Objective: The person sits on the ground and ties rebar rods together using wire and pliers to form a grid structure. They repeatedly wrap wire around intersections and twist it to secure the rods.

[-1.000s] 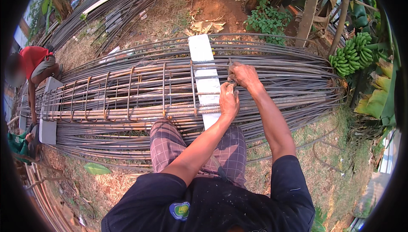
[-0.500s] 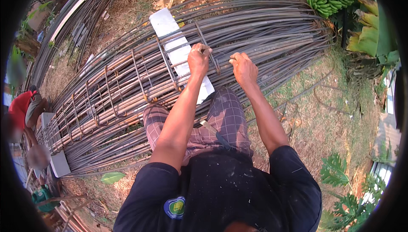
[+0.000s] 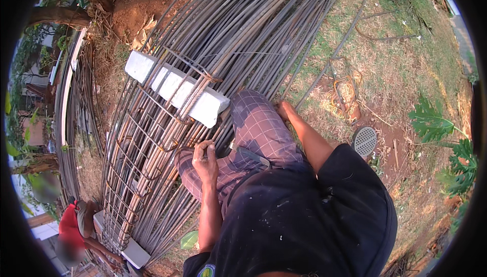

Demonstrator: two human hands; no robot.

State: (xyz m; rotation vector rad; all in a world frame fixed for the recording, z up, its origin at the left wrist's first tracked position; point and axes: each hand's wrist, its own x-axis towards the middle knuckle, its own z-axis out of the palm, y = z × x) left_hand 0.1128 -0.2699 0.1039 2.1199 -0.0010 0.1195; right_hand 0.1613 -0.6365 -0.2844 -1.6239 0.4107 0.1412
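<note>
The left forearm (image 3: 209, 221) is pointing almost straight forward from the body, and the left hand (image 3: 205, 163) is hovering by the left thigh (image 3: 186, 174), its fingers curling in toward the thumb. The right arm (image 3: 310, 137) is slanting forward and inward along the outer side of the right thigh (image 3: 264, 130), the right hand (image 3: 282, 109) showing only partly beside the knee, its fingertips hiding from view.

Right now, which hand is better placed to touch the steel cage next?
Probably the left hand: it appears nearer the cage. The right hand is partly hidden, down beyond the right knee.
</note>
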